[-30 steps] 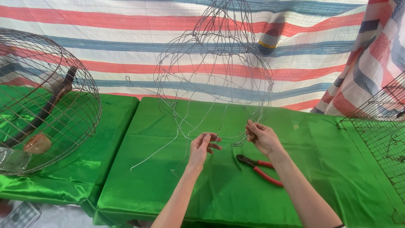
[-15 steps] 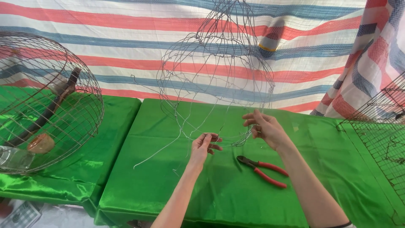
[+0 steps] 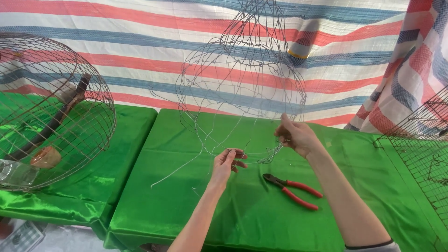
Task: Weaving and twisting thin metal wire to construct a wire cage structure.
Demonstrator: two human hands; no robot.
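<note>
A rounded frame of thin wire [image 3: 242, 88] stands over the green table [image 3: 261, 210], tall and open-meshed. My left hand [image 3: 227, 162] pinches a wire at the frame's lower edge, fingers closed on it. My right hand [image 3: 294, 136] grips the lower rim of the frame on the right side and holds it raised a little above the cloth. Loose wire ends [image 3: 179, 169] trail from the frame down onto the table at the left. Red-handled pliers [image 3: 293, 190] lie on the cloth just below my right forearm, untouched.
A finished round wire cage [image 3: 51, 112] with a wooden perch and a small dish inside sits on the left green table. Flat wire mesh panels [image 3: 420, 149] lie at the right edge. A striped tarp hangs behind.
My right hand has lifted up and slightly right with the frame's rim. My left hand stays at the lower wire. The pliers have not moved.
</note>
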